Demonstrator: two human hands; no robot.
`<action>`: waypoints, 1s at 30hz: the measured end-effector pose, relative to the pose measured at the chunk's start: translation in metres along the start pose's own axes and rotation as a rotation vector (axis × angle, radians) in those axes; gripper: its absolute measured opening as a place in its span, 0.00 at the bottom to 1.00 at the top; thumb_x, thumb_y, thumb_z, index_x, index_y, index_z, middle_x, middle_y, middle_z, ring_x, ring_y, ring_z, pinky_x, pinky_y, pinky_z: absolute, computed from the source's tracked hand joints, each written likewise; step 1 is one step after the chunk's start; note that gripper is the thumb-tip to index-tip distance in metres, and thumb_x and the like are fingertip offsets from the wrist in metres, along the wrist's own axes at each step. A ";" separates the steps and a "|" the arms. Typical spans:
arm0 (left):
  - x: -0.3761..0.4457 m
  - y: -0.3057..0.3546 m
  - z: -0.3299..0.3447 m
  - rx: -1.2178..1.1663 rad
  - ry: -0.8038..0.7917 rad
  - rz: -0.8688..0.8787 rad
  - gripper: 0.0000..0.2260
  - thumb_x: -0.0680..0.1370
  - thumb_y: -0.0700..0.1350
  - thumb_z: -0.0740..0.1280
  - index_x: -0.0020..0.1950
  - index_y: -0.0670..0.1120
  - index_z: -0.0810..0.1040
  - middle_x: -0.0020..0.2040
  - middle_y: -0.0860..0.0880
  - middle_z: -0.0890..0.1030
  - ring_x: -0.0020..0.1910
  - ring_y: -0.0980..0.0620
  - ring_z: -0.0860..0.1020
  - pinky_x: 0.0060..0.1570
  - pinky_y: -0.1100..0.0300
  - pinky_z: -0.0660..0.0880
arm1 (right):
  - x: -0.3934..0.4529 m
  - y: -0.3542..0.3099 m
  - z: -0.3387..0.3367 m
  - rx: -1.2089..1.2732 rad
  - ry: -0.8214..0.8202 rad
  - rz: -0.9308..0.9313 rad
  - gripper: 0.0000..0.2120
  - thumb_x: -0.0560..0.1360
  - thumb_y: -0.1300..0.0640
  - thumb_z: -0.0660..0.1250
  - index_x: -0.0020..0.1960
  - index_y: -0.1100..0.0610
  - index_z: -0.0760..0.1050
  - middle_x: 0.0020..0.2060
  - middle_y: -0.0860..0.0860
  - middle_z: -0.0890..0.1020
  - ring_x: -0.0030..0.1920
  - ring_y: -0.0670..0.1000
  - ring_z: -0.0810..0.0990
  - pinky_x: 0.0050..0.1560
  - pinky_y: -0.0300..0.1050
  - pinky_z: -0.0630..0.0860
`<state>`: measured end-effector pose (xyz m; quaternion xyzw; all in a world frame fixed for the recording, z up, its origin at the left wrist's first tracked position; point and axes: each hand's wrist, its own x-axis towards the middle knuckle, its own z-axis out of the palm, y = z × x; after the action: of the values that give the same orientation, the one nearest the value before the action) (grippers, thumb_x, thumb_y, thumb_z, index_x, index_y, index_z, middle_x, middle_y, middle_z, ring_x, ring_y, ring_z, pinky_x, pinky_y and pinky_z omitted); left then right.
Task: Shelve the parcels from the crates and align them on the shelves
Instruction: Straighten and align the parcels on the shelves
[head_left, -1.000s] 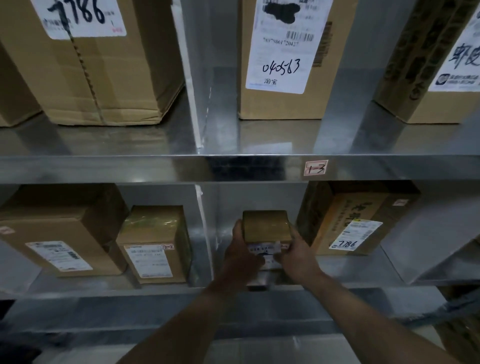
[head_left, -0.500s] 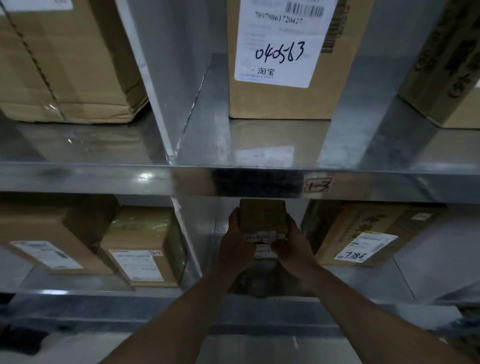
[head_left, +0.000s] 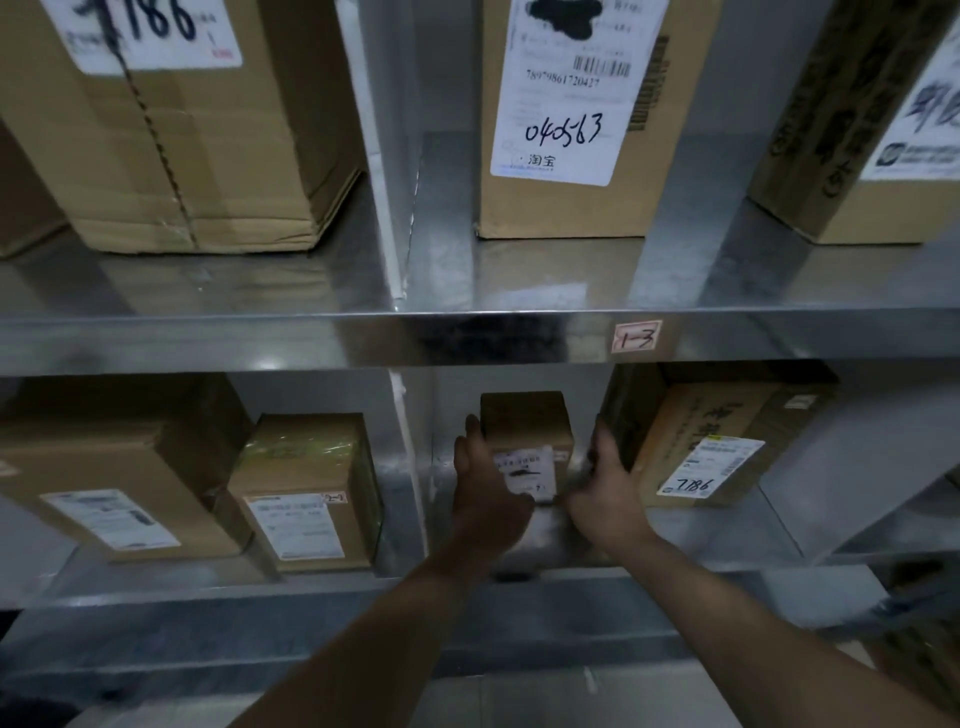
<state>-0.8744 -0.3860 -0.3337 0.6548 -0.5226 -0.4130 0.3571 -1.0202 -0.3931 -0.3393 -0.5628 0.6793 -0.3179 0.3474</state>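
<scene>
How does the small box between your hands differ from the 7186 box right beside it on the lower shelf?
The small box is narrower than the 7186 box. The small box faces squarely forward; the 7186 box sits turned at an angle. The left hand touches the small box, while the right hand lies in the gap between the two. Both are brown cardboard with white labels.

Small parcel (head_left: 525, 426) sitting on the lower shelf (head_left: 727, 530), left hand (head_left: 485, 496) lying at its left, right hand (head_left: 605, 493) at its right, 7186 box (head_left: 711, 441) standing just right, two boxes (head_left: 306, 488) sitting left beyond the divider (head_left: 410, 467), 040563 box (head_left: 576, 119) standing on the upper shelf (head_left: 311, 338) above.
</scene>
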 end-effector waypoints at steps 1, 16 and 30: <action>-0.007 0.000 -0.001 0.030 0.001 0.045 0.49 0.72 0.32 0.73 0.82 0.50 0.44 0.77 0.47 0.60 0.63 0.54 0.72 0.39 0.83 0.67 | -0.008 0.000 -0.002 -0.009 0.002 -0.012 0.49 0.73 0.59 0.74 0.82 0.44 0.46 0.72 0.54 0.73 0.71 0.58 0.72 0.70 0.52 0.69; -0.108 -0.019 -0.024 0.368 -0.182 0.245 0.44 0.70 0.48 0.75 0.81 0.52 0.53 0.81 0.51 0.44 0.80 0.48 0.51 0.75 0.58 0.58 | -0.127 0.011 -0.031 -0.370 0.151 -0.089 0.51 0.68 0.54 0.77 0.82 0.49 0.50 0.77 0.52 0.66 0.72 0.56 0.70 0.67 0.50 0.74; -0.203 -0.027 -0.075 0.439 0.002 0.110 0.46 0.69 0.53 0.77 0.80 0.52 0.54 0.78 0.49 0.60 0.76 0.48 0.62 0.72 0.52 0.66 | -0.201 0.020 -0.044 -0.378 0.069 -0.155 0.45 0.70 0.50 0.76 0.80 0.49 0.56 0.74 0.53 0.69 0.74 0.57 0.67 0.70 0.58 0.71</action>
<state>-0.8184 -0.1787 -0.2936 0.6877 -0.6346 -0.2688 0.2283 -1.0424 -0.1897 -0.3082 -0.6572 0.6931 -0.2297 0.1868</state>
